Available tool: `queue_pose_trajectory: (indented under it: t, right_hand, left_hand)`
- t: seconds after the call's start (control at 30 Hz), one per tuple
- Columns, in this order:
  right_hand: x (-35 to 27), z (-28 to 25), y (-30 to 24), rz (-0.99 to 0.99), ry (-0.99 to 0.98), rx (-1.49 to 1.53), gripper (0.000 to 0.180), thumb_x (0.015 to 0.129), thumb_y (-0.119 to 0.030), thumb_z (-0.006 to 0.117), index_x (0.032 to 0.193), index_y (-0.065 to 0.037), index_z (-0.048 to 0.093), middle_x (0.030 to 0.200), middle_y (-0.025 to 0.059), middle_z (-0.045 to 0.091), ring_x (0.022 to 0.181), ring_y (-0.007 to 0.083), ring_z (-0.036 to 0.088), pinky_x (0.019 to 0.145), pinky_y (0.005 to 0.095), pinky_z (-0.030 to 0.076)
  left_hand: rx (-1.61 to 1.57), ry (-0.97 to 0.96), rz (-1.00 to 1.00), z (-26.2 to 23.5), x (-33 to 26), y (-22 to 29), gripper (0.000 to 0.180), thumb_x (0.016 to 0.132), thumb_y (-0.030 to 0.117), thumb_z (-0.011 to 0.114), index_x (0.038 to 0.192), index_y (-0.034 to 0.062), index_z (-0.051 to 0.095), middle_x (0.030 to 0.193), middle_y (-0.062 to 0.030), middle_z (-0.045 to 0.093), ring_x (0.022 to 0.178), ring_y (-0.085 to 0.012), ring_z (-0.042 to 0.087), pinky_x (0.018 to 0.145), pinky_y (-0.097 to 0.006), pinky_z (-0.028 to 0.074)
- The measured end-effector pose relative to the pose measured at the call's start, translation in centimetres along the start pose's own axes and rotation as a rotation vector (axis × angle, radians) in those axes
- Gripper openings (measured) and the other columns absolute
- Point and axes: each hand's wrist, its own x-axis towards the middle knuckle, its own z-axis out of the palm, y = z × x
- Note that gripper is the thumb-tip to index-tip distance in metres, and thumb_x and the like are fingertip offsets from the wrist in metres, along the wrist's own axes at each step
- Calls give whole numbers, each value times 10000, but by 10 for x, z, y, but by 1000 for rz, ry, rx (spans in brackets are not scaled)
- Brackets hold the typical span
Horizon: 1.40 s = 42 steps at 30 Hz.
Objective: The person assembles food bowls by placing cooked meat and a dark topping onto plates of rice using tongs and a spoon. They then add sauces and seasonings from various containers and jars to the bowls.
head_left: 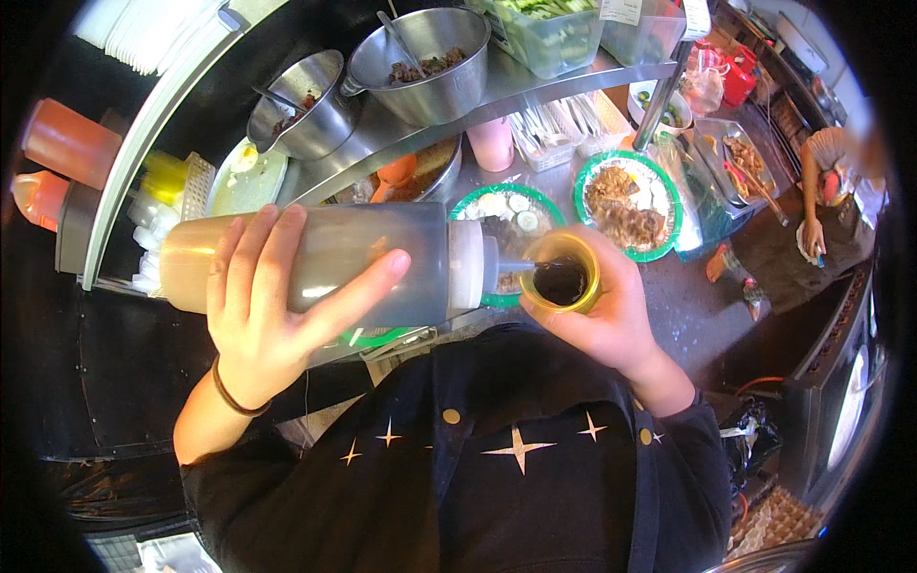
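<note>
My left hand [263, 286] is wrapped round a large squeeze bottle [373, 253], held on its side with the white cap and nozzle pointing right. Dark liquid sits in the bottle's cap end. My right hand [621, 310] grips a small yellow cup [590, 253] right at the nozzle tip, and dark liquid shows inside it. Beyond the cup lies a green-rimmed plate [458, 208] with cucumber and egg slices, partly hidden by the bottle and cup. A second green-rimmed plate [676, 215] holds rice and brown meat, to the right.
Metal bowls of meat [420, 100] with spoons stand on the steel shelf [401, 143]. Beneath it are a pink cup [492, 143], cutlery baskets [549, 143] and a pot with an orange ladle [396, 174]. Another person [836, 181] is at far right, near a food tray [735, 162].
</note>
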Motion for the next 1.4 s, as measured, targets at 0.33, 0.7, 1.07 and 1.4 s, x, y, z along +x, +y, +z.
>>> queue_pose_trajectory:
  t: [0.33,0.7,1.07,1.4]
  right_hand:
    - [18,7,-11,210,-29,338,306,712,-38,746,967,-25,576,907,20,595,858,98,555,773,265,452]
    - [72,21,-32,254,-170,571,323,742,-14,730,1026,-32,577,958,47,635,900,115,590,822,262,458]
    - [42,25,16,270,-11,469,404,704,0,729,1070,-12,557,953,46,615,891,113,575,811,265,460]
    - [-27,2,61,353,80,136,368,689,-70,774,1003,-29,586,971,29,592,938,107,549,856,271,432]
  left_hand:
    - [-521,-110,-299,12,-10,0,818,466,100,779,1251,242,597,1004,-119,565,852,-289,587,750,-379,489]
    - [-1468,119,-970,-18,-40,-41,1024,592,119,869,1418,7,275,1333,-106,471,1230,-218,456,1047,-377,344]
    - [-825,944,-811,-74,-7,-238,454,731,40,719,1151,17,549,1070,-91,617,973,-180,597,872,-309,466]
    - [-332,790,-714,18,-17,-366,555,686,22,783,1191,16,551,1108,-81,607,1032,-190,582,878,-316,506]
